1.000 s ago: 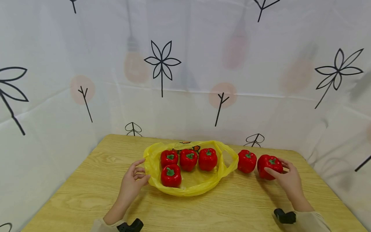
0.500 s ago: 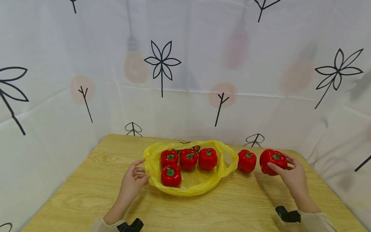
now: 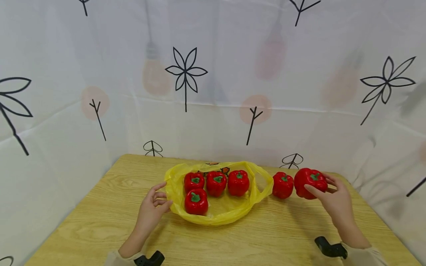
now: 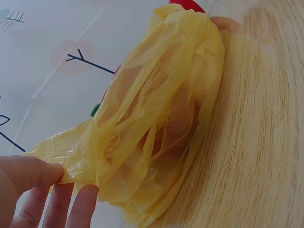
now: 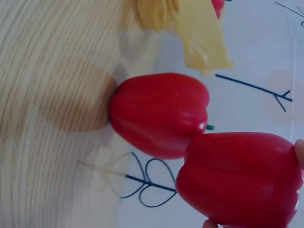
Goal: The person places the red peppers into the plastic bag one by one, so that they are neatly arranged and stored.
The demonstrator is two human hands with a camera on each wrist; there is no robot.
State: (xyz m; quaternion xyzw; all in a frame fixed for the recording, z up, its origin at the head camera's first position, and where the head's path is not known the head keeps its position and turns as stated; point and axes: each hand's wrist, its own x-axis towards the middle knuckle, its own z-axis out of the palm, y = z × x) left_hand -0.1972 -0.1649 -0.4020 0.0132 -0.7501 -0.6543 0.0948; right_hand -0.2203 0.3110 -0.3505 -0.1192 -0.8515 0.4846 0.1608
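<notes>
My left hand (image 3: 153, 206) pinches the left edge of a yellow plastic bag (image 3: 229, 218), thumb on top of the film in the left wrist view. The bag lies with its mouth spread wide, and several red bell peppers (image 3: 196, 203) with green stems sit inside. My right hand (image 3: 336, 199) holds another red bell pepper (image 5: 242, 180) by its sides, raised off the table. Just left of it, a red bell pepper (image 3: 282, 186) stands on the table beside the bag's right handle (image 3: 266, 183).
Everything rests on a wood-grain table (image 3: 233, 247). Behind and at both sides hangs a white cloth (image 3: 213, 125) printed with plants. Dark wrist cameras (image 3: 331, 247) sit over the sleeves.
My right hand has lifted its bell pepper off the table, first up and slightly right, then a little left. The left hand and bag have stayed put.
</notes>
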